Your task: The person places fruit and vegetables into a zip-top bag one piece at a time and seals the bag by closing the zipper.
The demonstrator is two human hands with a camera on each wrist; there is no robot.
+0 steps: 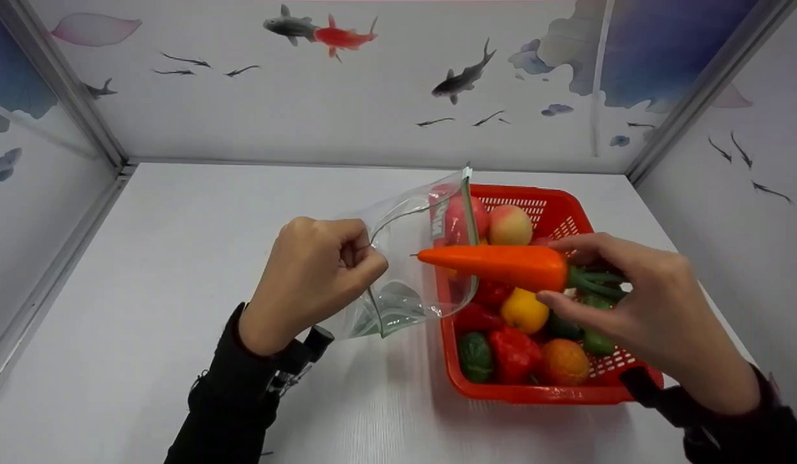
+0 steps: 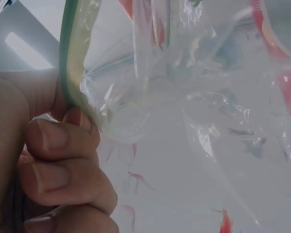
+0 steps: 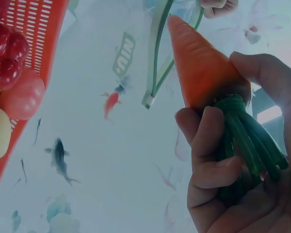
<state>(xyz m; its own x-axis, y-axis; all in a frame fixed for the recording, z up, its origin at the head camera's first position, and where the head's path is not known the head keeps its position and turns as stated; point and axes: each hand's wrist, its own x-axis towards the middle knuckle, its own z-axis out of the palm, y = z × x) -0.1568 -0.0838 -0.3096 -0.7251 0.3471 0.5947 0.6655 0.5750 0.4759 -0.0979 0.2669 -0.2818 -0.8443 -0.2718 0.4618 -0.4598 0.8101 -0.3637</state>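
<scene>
My left hand (image 1: 314, 277) pinches the edge of a clear zip bag (image 1: 405, 258) between thumb and curled fingers. In the left wrist view the bag's green zip strip (image 2: 68, 58) runs up from the fingertips. The mouth of the bag gapes toward the right. An orange carrot (image 1: 495, 265) with green stalks is held by its thick end in my right hand (image 1: 637, 303). Its thin tip points left, at the bag's opening; in the right wrist view the carrot (image 3: 203, 68) has its tip by the zip strip. Thumb and fingers grip it around the stalk end.
A red basket (image 1: 540, 394) stands under the carrot and right hand. It holds several fruits and vegetables, among them a red pepper (image 1: 514, 354), an orange (image 1: 565, 362), a yellow fruit (image 1: 525, 310) and a peach (image 1: 510, 225). Printed panels (image 1: 373, 122) wall the white table (image 1: 198, 270).
</scene>
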